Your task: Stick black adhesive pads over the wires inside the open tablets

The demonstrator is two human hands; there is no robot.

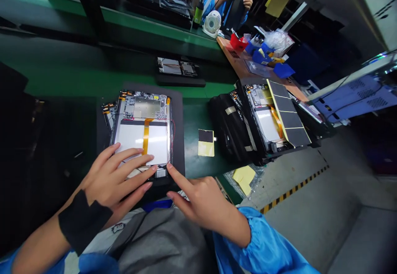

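Note:
An opened tablet (159, 141), its circuit board, white battery and orange ribbon cable exposed, lies on a dark foam pad (178, 129). My left hand (113, 179) rests across its lower part, fingers spread and stretched out. A piece of black material (83, 222) sits on the back of my left wrist. My right hand (198, 199) is at the tablet's lower right corner. Its index fingertip touches the edge beside the black strip, the thumb stands apart, and the other fingers are curled under. Another exposed board (108, 115) peeks out at the tablet's left.
A yellow backing sheet with a black sticker (206, 142) lies right of the pad. Stacked open tablets (263, 121) carry a sheet of black pads (288, 113). Beyond are another tablet (176, 66), a small fan (212, 24), bins (238, 42) and a co-worker (229, 5) holding dark material.

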